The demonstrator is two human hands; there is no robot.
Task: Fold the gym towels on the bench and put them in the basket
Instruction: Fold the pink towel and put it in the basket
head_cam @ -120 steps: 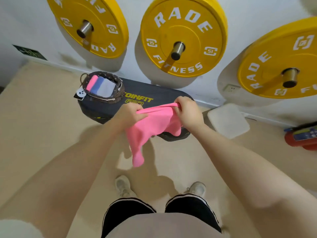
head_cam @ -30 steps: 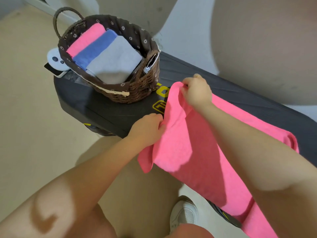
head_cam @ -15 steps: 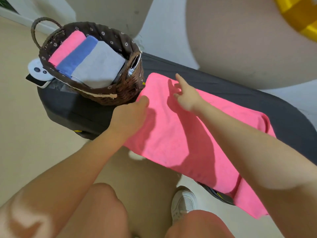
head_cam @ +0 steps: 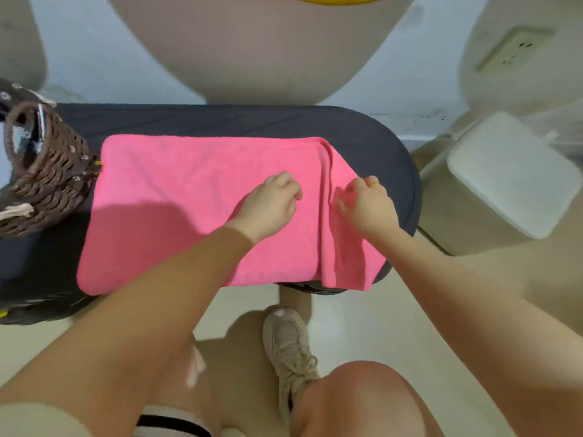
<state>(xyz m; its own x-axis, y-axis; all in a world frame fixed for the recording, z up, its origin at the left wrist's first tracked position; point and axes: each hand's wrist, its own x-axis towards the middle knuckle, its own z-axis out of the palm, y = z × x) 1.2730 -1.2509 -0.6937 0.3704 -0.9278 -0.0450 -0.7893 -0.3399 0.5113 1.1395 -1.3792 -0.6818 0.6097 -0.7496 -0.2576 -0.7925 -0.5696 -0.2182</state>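
Lying spread flat across the dark bench, the pink towel has one raised crease near its right end. The left hand rests on it, fingers curled loosely, gripping nothing. The right hand presses on the creased part, fingers bent; whether it pinches cloth I cannot tell. The wicker basket stands at the bench's left end, just beside the towel.

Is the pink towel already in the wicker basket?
No, the pink towel lies spread on the black padded bench, beside the brown wicker basket, under both hands.
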